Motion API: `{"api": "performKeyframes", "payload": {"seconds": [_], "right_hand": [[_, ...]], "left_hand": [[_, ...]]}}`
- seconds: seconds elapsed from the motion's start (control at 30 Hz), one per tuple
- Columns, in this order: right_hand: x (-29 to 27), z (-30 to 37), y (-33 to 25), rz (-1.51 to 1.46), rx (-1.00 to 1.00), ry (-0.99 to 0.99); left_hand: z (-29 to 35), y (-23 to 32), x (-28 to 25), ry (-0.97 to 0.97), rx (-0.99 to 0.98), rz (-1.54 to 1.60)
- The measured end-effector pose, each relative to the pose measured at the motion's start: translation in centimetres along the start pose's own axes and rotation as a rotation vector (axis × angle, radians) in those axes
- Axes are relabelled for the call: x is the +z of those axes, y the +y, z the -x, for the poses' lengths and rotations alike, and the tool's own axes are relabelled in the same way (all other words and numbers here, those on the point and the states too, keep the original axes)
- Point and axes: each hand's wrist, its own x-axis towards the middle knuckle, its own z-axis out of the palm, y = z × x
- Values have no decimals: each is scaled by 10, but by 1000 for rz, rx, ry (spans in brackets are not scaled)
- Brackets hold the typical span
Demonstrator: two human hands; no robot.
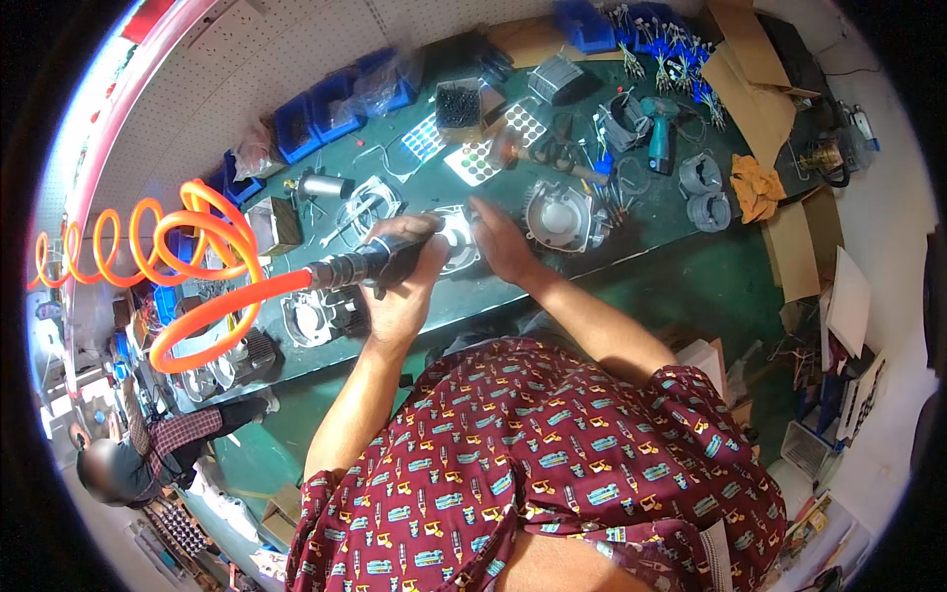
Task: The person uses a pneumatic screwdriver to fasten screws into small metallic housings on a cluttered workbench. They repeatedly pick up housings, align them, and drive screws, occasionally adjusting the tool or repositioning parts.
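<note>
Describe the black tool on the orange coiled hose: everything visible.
The black air tool is a slim, dark, cylinder-shaped handpiece, seemingly metal with ribbed rings. It lies almost level over the green workbench. The left hand is wrapped around its front end, hiding the tip. Its rear end joins a bright orange coiled hose that loops away to the left. The front end points at a round grey metal housing, which the right hand steadies. Whether the tip touches it cannot be seen.

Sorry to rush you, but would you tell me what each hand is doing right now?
Left hand: closed around the black air tool on the orange coiled hose.
Right hand: open, resting on the round metal housing.
</note>
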Motion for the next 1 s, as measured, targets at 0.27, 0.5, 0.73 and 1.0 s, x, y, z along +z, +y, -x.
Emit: {"api": "performKeyframes", "payload": {"seconds": [0.27, 0.5, 0.73, 1.0], "right_hand": [[6, 7, -15, -2, 35, -21], [6, 3, -10, 5, 21, -24], [5, 1, -10, 18, 16, -26], [12, 3, 9, 122, -200, 7]], "left_hand": [[9, -3, -7, 69, -80, -12], [3, 7, -1, 88, -75, 59], [0, 5, -3, -7, -84, -99], [-17, 14, 21, -381, -205, -202]]}}
